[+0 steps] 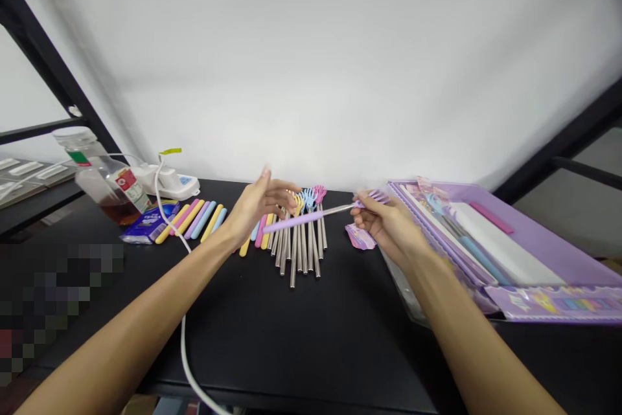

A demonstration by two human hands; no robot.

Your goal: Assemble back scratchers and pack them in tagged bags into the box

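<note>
Black surface (291, 350), back edge against a pale wall (291, 65). Over its middle, towards the back edge, a purple scratcher (301, 219) is held up, long axis running crosswise between the hands, claw end to the right and slightly farther back. Right hand (383, 221) nearer: it pinches the scratcher just below the claw head (378, 196). Purple grip points left, its end beside and under the left hand (257, 201), which is spread and holding nothing; contact there, cannot tell. Scratcher thus lies leftward of the right hand.

Beneath and behind the grip: metal rods (293, 266) with yellow, blue and pink claws. Left of these, a row of pastel handles (194, 215). Crumpled pink packet (360, 237) just beside the right hand. Farther out: open purple box (539, 234) towards the right edge; blue pack (151, 224), power strip (187, 186) and tilted bottle (109, 185) near the back left corner.
</note>
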